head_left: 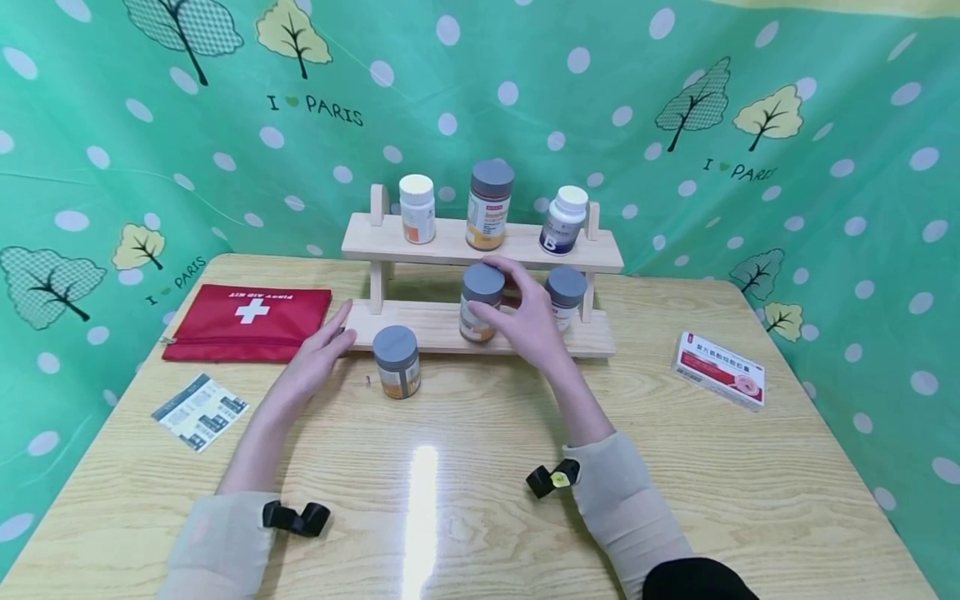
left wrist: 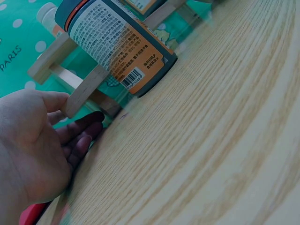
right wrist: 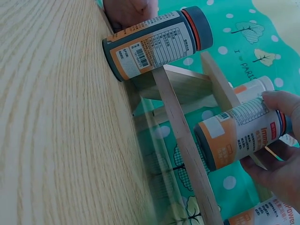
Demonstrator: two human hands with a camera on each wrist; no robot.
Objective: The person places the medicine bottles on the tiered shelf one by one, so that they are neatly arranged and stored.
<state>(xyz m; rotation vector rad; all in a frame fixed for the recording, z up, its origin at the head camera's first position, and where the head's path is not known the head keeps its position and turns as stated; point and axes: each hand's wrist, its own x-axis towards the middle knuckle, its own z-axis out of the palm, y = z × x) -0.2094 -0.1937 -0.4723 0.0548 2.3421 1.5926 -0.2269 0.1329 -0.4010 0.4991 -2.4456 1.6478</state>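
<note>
My right hand point(head_left: 534, 321) grips a supplement bottle point(head_left: 477, 315) with a grey cap, thumb on its near side, at the lower tier of a wooden two-tier shelf point(head_left: 431, 321). In the right wrist view the label of this bottle point(right wrist: 239, 133) is white and orange, and fingers reach round its cap end. My left hand point(head_left: 313, 358) touches the left end of the lower tier, fingers loosely extended; the left wrist view shows the thumb against the plank end point(left wrist: 84, 91). A similar grey-capped bottle point(head_left: 397, 363) stands on the table in front of the shelf, near the left hand.
On the upper tier stand a white bottle point(head_left: 417, 208), a tall grey-capped bottle point(head_left: 489, 205) and a white-capped blue-and-white bottle point(head_left: 563, 221). Another grey-capped bottle point(head_left: 566, 297) stands lower right. A red first aid pouch point(head_left: 247, 325), a printed card point(head_left: 199, 412) and a medicine box point(head_left: 720, 369) lie around.
</note>
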